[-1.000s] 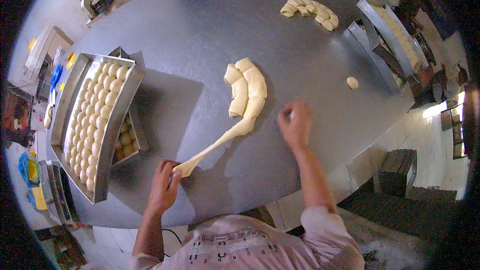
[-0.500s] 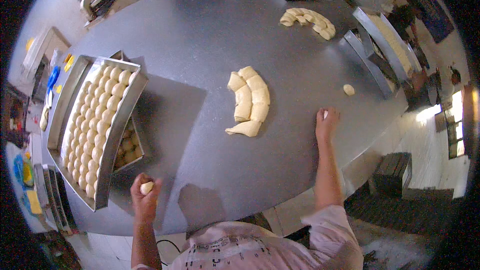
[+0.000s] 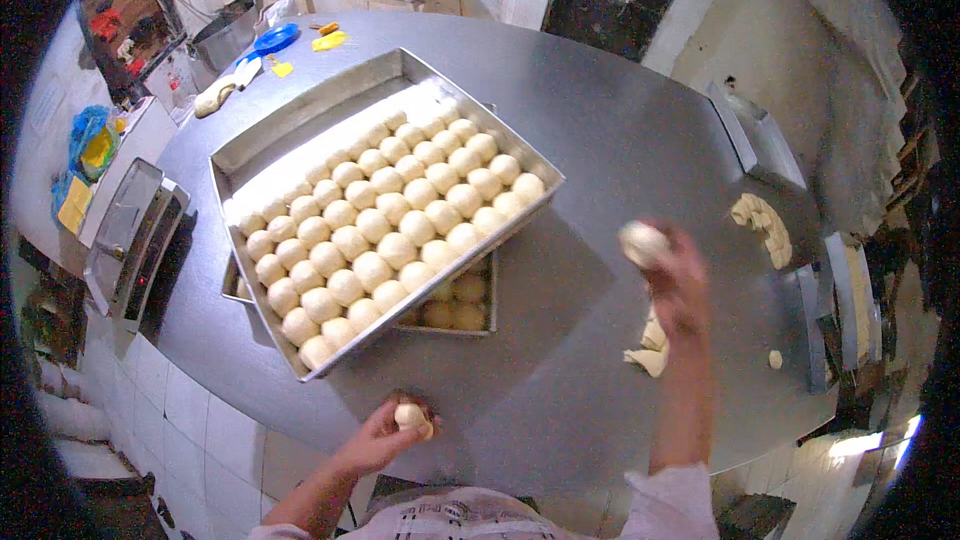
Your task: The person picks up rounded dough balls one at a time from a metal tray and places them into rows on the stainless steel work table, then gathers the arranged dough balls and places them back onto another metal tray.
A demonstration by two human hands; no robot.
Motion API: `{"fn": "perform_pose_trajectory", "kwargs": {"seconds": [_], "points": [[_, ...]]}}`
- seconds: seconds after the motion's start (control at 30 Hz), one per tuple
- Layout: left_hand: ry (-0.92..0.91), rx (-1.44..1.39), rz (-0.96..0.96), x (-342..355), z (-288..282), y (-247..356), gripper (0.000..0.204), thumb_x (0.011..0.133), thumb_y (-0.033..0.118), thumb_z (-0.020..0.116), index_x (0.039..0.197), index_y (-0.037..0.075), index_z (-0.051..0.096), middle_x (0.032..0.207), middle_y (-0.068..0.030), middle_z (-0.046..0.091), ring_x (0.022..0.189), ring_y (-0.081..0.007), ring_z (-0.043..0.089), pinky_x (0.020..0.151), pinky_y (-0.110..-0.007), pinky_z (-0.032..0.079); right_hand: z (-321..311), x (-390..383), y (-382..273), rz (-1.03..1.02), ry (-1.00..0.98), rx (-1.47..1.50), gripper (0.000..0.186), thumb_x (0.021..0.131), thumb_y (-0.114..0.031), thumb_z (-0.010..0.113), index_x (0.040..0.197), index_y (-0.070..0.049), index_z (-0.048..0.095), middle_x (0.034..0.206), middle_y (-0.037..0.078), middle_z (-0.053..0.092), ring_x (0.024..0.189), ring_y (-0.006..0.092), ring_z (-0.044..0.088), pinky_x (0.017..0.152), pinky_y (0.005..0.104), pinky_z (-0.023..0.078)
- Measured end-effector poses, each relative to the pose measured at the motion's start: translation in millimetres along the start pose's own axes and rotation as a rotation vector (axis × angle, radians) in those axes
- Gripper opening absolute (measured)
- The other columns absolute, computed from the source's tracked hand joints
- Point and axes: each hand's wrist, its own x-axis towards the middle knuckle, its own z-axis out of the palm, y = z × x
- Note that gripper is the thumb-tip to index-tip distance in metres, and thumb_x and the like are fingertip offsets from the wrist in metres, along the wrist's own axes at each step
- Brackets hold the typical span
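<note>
My left hand (image 3: 372, 443), near the table's front edge, is closed around a pale dough ball (image 3: 410, 418). My right hand (image 3: 682, 285) is raised over the right part of the table, with another dough ball (image 3: 643, 243) in its fingers; motion blurs it slightly. Between and beyond the hands stands a large metal tray (image 3: 305, 118), set at an angle. Rows of smooth round dough balls (image 3: 372, 226) fill most of it, leaving a bare strip along its far side. Partly hidden by my right forearm lies a cut dough strip (image 3: 650, 358).
Under the large tray sits another tray (image 3: 493, 310) holding dough balls. On the right are a second dough strip (image 3: 765, 230), a lone dough ball (image 3: 775, 360), stacked trays (image 3: 857, 310) and a shallow tray (image 3: 765, 145). A scale (image 3: 130, 230) stands left; a blue dish (image 3: 277, 37) lies at the back.
The view has swung left, bringing the full tray to the middle. My right hand has lifted from the right side of the table toward the tray, holding a dough ball. My left hand keeps its ball.
</note>
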Motion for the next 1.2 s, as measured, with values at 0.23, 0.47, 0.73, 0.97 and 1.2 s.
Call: {"fn": "perform_pose_trajectory", "kwargs": {"seconds": [0.23,0.47,0.73,0.97,1.2], "points": [[0.140,0.348,-0.009,-28.0,-48.3,-16.7,0.024,0.078,0.019,0.072,0.082,0.007,0.052,0.071,0.0042,0.050,0.066,-0.0053,0.047,0.055,-0.022,0.039,174.4,217.9,-4.2,-0.545,0.141,0.010,0.035,0.083,-0.019,0.057,0.113,-0.002,0.048,0.104,0.010,0.058,0.093,0.0221,0.058,0.081,0.0326,0.047],[-0.021,0.066,0.007,-42.0,-67.7,-8.6,0.039,0.085,0.029,0.061,0.115,0.006,0.051,0.107,-0.0094,0.054,0.096,-0.0164,0.051,0.083,-0.029,0.044,205.2,268.0,83.4,-0.340,0.217,-1.028,0.030,0.085,-0.027,0.052,0.097,-0.001,0.061,0.095,0.023,0.061,0.089,0.0358,0.061,0.078,0.0401,0.047],[-0.514,-0.425,0.008,10.4,-32.2,-18.9,0.059,0.095,0.036,0.040,0.141,0.005,0.021,0.138,-0.0108,0.035,0.127,-0.0174,0.030,0.106,-0.032,0.020,171.6,-18.7,24.6,-0.620,-0.624,-0.737,0.032,0.082,-0.016,0.057,0.112,-0.004,0.056,0.110,0.013,0.059,0.101,0.0272,0.056,0.089,0.0409,0.042],[-0.783,0.243,0.030,71.0,85.2,33.7,0.045,0.094,0.034,0.044,0.129,0.006,0.045,0.126,-0.0090,0.050,0.115,-0.0173,0.046,0.096,-0.033,0.037,15.9,-227.7,68.5,0.671,0.572,-0.429,0.036,0.089,-0.023,0.049,0.120,-0.007,0.051,0.118,0.013,0.052,0.112,0.0310,0.047,0.094,0.0429,0.037],[-0.378,1.022,0.755,154.6,223.4,0.8,0.038,0.083,0.023,0.060,0.116,0.006,0.055,0.106,-0.0172,0.056,0.097,-0.0299,0.055,0.082,-0.039,0.044,-198.1,-219.2,91.2,0.338,1.095,-1.651,0.044,0.087,-0.031,0.052,0.121,-0.004,0.046,0.126,0.021,0.044,0.112,0.0374,0.042,0.098,0.0526,0.026]]}}
